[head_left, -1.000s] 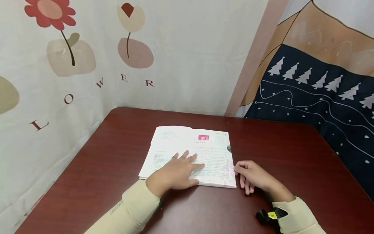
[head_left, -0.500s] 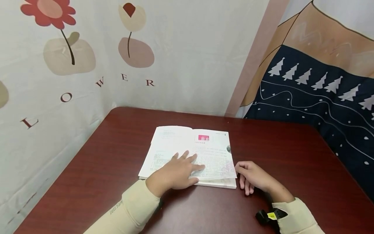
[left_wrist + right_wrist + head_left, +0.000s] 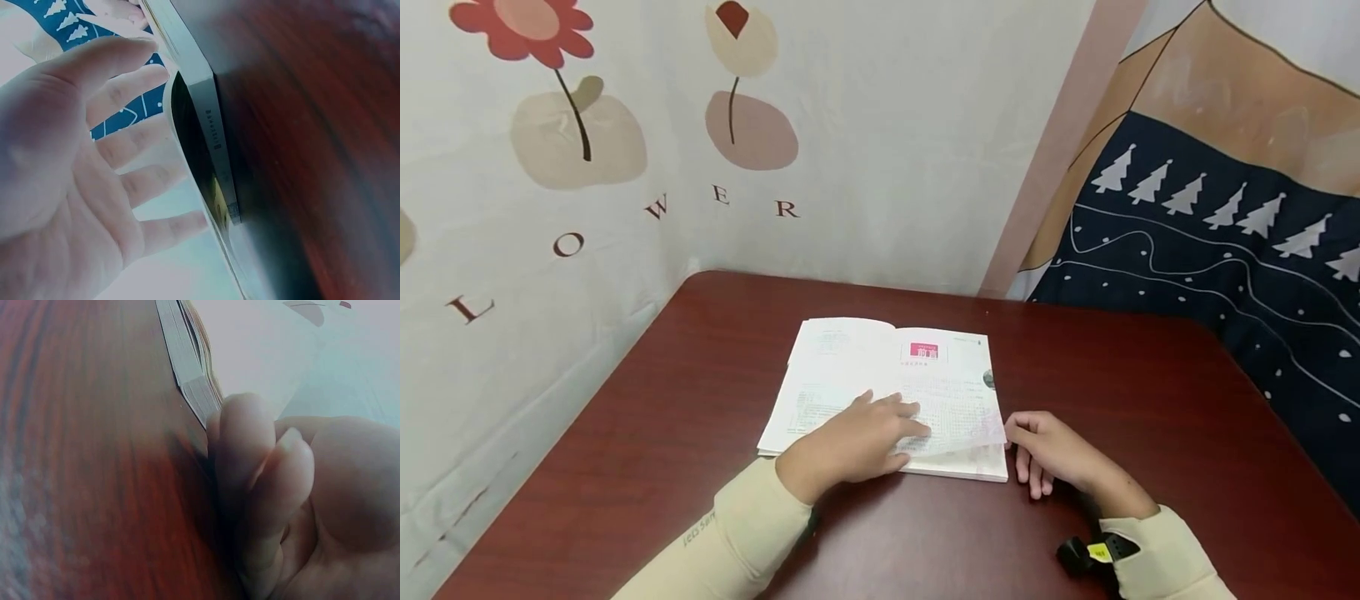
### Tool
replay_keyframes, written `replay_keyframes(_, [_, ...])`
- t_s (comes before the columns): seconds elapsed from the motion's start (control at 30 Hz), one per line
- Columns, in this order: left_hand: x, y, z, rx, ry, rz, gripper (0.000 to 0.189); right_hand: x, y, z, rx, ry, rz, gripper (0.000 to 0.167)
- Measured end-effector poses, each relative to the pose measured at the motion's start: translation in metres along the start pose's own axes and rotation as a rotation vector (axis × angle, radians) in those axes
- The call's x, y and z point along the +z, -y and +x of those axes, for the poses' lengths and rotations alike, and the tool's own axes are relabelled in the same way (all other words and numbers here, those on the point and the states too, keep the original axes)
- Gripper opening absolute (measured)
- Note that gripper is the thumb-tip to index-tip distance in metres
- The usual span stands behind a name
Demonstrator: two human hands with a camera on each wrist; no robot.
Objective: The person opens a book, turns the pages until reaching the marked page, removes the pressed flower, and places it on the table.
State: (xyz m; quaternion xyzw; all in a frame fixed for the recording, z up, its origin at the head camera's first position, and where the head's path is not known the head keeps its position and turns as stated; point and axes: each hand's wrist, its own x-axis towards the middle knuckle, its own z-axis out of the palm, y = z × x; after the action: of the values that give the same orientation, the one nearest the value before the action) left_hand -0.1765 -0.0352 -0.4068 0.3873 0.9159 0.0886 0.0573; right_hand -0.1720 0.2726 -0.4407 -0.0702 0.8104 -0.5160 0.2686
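A thick book (image 3: 838, 367) lies spread on the table, a red block printed on its right page (image 3: 955, 400). That page's lower edge is raised, showing the sheet below. My left hand (image 3: 853, 437) lies over the lower middle of the book. Its fingers (image 3: 147, 140) are spread and fairly straight in the left wrist view, reaching the paper. At the book's right edge, my right hand (image 3: 1048, 450) pinches the lifted page's edge between thumb and forefinger. Its other fingers (image 3: 275, 481) curl loosely beside the page block in the right wrist view; the pinch itself is hidden there.
The dark red wooden table (image 3: 700, 358) extends around the book. Behind it hangs a pale curtain (image 3: 887, 150) with flowers and letters, and a navy cloth (image 3: 1210, 267) with white trees is at right. A black wrist device (image 3: 1078, 554) sits at the right cuff.
The right page's lower edge has risen away from the sheets below, near my right hand. My left fingers have drawn slightly together and bent a little. The head view has shifted slightly.
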Motion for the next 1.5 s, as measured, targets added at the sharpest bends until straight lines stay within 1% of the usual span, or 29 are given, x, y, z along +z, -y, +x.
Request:
replay_keyframes(0.1, [0.0006, 0.0001, 0.0012, 0.002, -0.008, -0.004, 0.039, -0.0005, 0.0005, 0.0011, -0.011, -0.01, -0.009, 0.031])
replay_keyframes(0.2, [0.002, -0.0001, 0.001, -0.008, 0.005, -0.016, 0.041, -0.0001, -0.0003, 0.0009, -0.011, 0.001, -0.011, 0.031])
replay_keyframes(0.33, [0.0041, -0.0007, 0.0004, -0.007, 0.019, -0.024, 0.043, 0.0013, -0.002, -0.0004, 0.001, 0.009, -0.011, 0.031])
replay_keyframes(0.5, [0.0038, -0.0014, 0.0015, -0.007, 0.002, -0.021, 0.039, 0.0016, -0.002, -0.0007, 0.003, -0.018, -0.014, 0.03])
replay_keyframes(0.63, [0.0036, -0.0019, 0.0015, -0.013, 0.0, -0.023, 0.038, 0.0024, -0.0021, -0.0014, 0.002, -0.011, -0.007, 0.031])
replay_keyframes(0.87, [0.0024, -0.0019, 0.0024, 0.003, -0.019, -0.02, 0.038, 0.0009, 0.0003, -0.0008, -0.002, -0.018, -0.016, 0.031])
replay_keyframes(1.07, [0.0024, -0.0026, 0.0005, -0.002, 0.009, -0.062, 0.04, 0.0009, 0.001, -0.0012, 0.007, 0.003, -0.01, 0.031])
replay_keyframes(1.27, [0.0012, -0.0025, 0.0021, -0.002, -0.02, -0.041, 0.036, 0.001, 0.0047, -0.0007, 0.002, -0.024, -0.018, 0.031])
replay_keyframes(1.4, [0.0014, -0.0028, 0.0031, -0.003, -0.018, -0.031, 0.035, 0.0011, 0.0042, -0.0005, 0.009, -0.014, -0.013, 0.03])
replay_keyframes(1.5, [0.0011, -0.0029, 0.0033, 0.003, -0.027, -0.006, 0.032, 0.0008, 0.0038, -0.0005, 0.007, -0.011, -0.018, 0.03])
